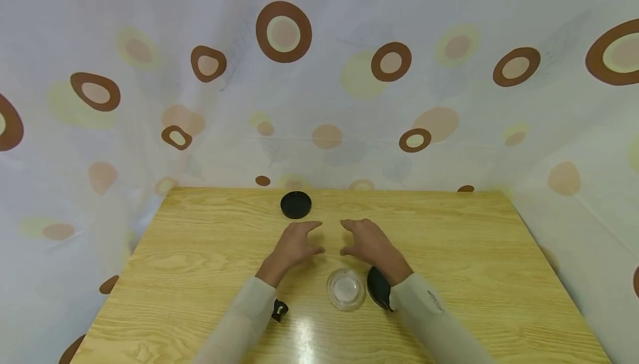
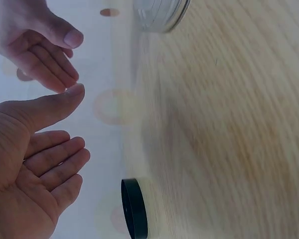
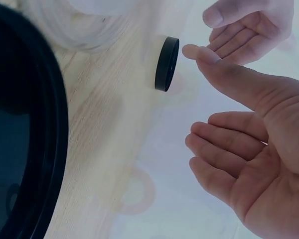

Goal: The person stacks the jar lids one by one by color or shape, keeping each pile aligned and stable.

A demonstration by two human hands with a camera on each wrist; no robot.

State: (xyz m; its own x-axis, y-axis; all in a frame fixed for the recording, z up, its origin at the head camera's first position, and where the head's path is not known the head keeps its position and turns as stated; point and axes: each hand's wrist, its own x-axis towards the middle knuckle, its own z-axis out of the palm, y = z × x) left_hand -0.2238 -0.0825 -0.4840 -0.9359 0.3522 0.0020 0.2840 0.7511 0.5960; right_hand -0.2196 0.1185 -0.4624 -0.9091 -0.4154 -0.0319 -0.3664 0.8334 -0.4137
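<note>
My left hand (image 1: 298, 243) and right hand (image 1: 371, 244) are held out over the table, facing each other with a gap between them. Nothing is in either hand; thumbs and fingers are spread apart, loosely bent. Nearer my body, below the gap, stands a clear round jar (image 1: 346, 290), whose edge also enters the top of the left wrist view. Beside it is a black round dish (image 1: 378, 286), partly hidden by my right wrist; its thick rim (image 3: 60, 114) looms large in the right wrist view. Beyond my left hand lies a shallow black round lid (image 1: 296, 205).
A small black object (image 1: 279, 310) shows beside my left sleeve, partly hidden by it. The wood-grain table (image 1: 449, 242) ends at the back against a pale curtain (image 1: 329, 97) with brown ring patterns, which also hangs along both sides.
</note>
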